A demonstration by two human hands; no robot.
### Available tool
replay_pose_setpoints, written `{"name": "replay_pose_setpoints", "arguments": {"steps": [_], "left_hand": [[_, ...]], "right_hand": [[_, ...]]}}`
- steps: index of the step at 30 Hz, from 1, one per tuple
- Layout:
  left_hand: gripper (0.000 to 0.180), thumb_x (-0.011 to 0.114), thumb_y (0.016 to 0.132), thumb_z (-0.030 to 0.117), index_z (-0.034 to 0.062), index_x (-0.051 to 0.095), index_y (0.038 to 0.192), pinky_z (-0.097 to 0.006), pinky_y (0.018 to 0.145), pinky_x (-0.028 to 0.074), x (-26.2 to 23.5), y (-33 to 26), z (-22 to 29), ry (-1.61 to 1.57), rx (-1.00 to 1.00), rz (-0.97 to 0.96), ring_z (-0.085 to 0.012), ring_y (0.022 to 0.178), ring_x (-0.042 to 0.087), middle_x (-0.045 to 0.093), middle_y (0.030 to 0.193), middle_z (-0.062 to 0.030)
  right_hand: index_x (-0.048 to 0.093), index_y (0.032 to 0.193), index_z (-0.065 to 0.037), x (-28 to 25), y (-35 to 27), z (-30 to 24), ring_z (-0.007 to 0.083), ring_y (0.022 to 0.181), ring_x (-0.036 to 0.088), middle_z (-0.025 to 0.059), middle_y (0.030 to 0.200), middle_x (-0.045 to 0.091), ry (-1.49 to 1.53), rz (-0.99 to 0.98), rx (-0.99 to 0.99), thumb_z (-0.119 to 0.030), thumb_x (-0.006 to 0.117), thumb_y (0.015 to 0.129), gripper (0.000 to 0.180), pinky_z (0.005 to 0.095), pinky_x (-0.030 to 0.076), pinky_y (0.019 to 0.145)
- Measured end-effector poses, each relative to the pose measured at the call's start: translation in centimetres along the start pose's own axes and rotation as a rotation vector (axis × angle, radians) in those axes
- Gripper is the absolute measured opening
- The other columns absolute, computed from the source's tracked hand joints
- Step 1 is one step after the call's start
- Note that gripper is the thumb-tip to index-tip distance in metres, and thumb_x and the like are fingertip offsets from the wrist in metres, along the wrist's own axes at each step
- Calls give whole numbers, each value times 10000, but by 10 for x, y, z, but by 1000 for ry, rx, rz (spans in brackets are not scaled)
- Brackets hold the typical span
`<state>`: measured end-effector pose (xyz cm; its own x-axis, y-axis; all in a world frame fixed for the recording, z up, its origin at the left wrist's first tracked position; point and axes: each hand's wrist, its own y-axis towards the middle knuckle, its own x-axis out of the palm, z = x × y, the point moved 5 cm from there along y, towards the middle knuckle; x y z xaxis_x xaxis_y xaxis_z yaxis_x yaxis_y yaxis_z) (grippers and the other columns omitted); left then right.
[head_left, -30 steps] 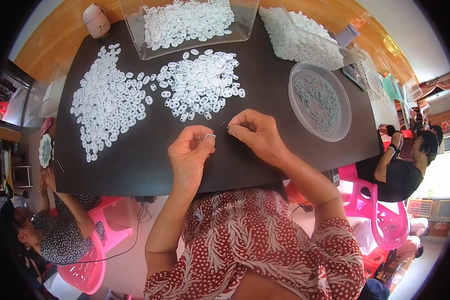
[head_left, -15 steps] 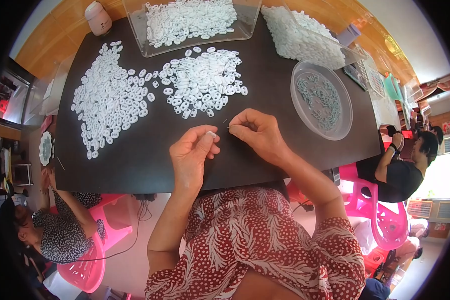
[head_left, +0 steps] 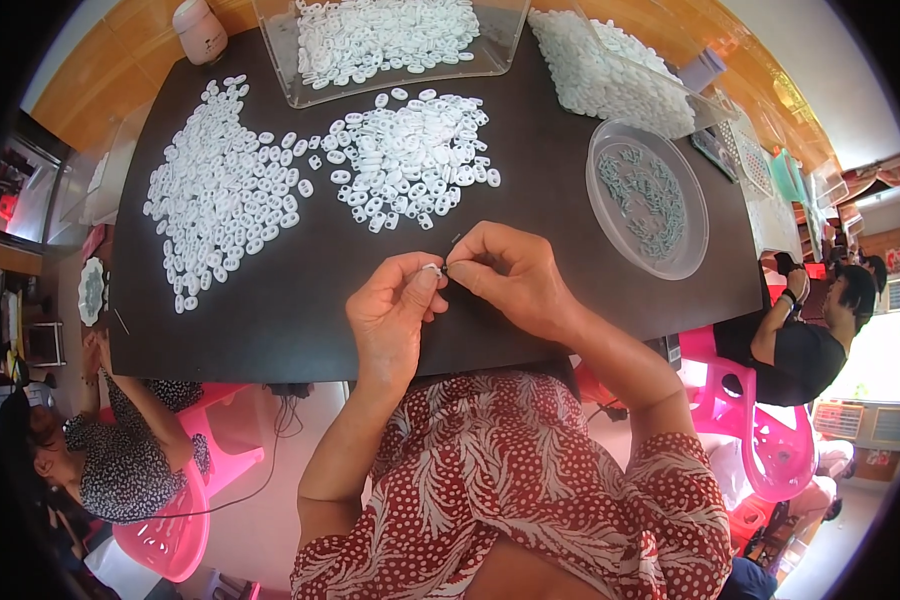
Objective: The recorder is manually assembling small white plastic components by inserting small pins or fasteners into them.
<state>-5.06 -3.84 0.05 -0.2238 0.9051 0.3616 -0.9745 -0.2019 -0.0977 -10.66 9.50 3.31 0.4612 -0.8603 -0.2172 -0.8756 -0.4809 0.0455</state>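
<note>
Between the thumb and fingers of my left hand [head_left: 385,315] is a small white plastic piece [head_left: 431,267], mostly covered by the fingertips. My right hand [head_left: 515,270] is closed in a pinch on a tiny dark pin-like piece [head_left: 445,269], held right at the white piece; whether it sits inside cannot be made out. A short dark sliver [head_left: 456,238] shows just beyond my right fingers. Ahead lies a heap of white oval two-holed pieces [head_left: 410,150], with a larger heap [head_left: 220,190] to the left.
A round clear tray [head_left: 697,225] with small grey-green pieces stands at the right. At the back are a clear bin [head_left: 390,84] of white pieces, a full plastic bag [head_left: 610,75], a phone [head_left: 713,152] and a pale jar [head_left: 200,35]. People sit at both sides.
My right hand has moved left, bringing the dark piece up against the white piece in my left hand. The hands were apart before. The view has shifted slightly.
</note>
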Motion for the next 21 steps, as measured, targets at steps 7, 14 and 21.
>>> {"name": "replay_pose_setpoints", "arguments": {"steps": [7, 14, 21], "left_hand": [[120, 584, 894, 77, -9, 625, 968, -176, 562, 410, 2, -2, 2, 61, 21, 10, -61, 625, 524, 610, 814, -21], [90, 578, 887, 36, -30, 625, 926, -192, 558, 426, 3, -4, 3, 128, 108, 44, -70, 611, 517, 574, 788, -23], [110, 583, 895, 69, -26, 628, 928, -176, 527, 405, 5, -6, 2, 250, 228, 56, -56, 593, 511, 603, 774, -33]], "right_hand": [[597, 829, 2, 3, 0, 1, 46, 639, 499, 15, 731, 600, -8, -27, 5, -72, 614, 830, 76, 218, 421, 560], [599, 843, 0, 4, -1, 2, 31, 700, 505, 1, 783, 592, -31, -66, 56, -32, 601, 835, 34, 196, 421, 604], [590, 820, 11, 7, 0, -2, 28, 678, 493, 1, 745, 583, -47, -65, 71, -63, 587, 840, 76, 202, 416, 584]]}}
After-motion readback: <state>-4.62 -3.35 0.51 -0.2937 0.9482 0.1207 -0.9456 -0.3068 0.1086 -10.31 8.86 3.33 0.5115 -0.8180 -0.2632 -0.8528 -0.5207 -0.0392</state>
